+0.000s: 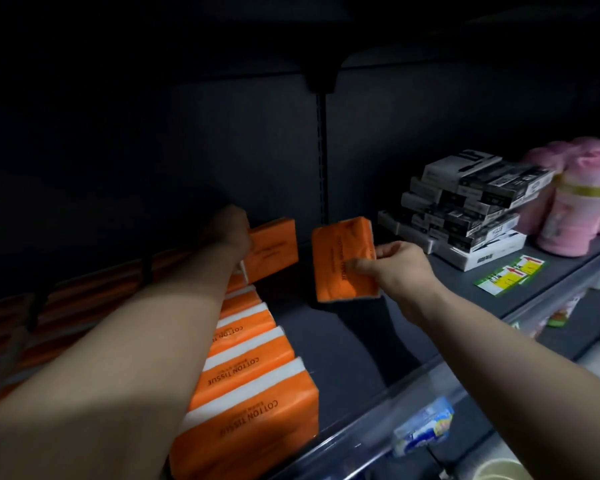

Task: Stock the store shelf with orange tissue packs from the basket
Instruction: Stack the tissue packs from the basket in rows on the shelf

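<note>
Head: dim grey shelf [378,344]; right hand [397,270] grip pinches orange pack [342,261]; left hand [230,231] grip cannot tell

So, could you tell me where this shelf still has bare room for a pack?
Bare shelf deck lies between the orange pack row and the stacked black-and-white boxes. Further right is crowded: boxes, loose price labels, pink rolls.
</note>
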A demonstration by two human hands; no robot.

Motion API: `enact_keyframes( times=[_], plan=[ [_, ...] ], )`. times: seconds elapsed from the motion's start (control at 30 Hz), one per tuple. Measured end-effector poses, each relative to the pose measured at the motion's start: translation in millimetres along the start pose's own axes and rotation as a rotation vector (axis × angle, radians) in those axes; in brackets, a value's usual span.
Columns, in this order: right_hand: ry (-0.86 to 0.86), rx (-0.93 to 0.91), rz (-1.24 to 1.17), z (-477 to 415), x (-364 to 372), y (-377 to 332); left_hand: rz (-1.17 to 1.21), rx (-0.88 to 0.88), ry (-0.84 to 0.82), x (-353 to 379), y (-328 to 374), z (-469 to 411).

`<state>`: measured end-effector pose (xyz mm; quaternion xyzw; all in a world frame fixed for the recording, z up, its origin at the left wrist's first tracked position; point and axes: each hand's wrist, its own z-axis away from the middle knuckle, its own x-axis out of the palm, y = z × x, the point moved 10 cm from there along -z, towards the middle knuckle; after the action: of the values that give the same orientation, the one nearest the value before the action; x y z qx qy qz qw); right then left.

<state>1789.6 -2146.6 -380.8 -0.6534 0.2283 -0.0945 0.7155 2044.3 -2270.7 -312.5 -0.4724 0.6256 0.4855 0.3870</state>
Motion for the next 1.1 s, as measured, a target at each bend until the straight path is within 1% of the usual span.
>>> enact_keyframes(
  times=[0.2,0.33,0.43,0.53,0.63,0.77,0.97,1.1],
  plan=[
    [-0.005,-0.079,0.110,1,8,-21,-0.015,0.028,0.009,0,-2,4],
    [-0.053,-0.214,0.203,3,25,-50,0.109,0.026,0.015,-12,-12,13],
    [-0.128,-0.320,0.335,5,49,-72,0.144,0.041,0.021,-24,-21,28],
    [-0.214,-0.368,0.490,3,77,-79,0.138,0.094,0.016,-33,-27,50],
    [-0.292,-0.400,0.590,1,103,-77,0.099,0.132,-0.001,-36,-31,68],
    [-0.266,-0.423,0.753,-12,119,-67,0.084,0.164,-0.010,-35,-32,78],
    [-0.230,-0.457,0.703,-22,128,-67,0.122,0.151,-0.021,-35,-36,78],
    [-0.234,-0.556,0.691,-21,138,-68,0.124,0.140,-0.020,-36,-38,78]
  ],
)
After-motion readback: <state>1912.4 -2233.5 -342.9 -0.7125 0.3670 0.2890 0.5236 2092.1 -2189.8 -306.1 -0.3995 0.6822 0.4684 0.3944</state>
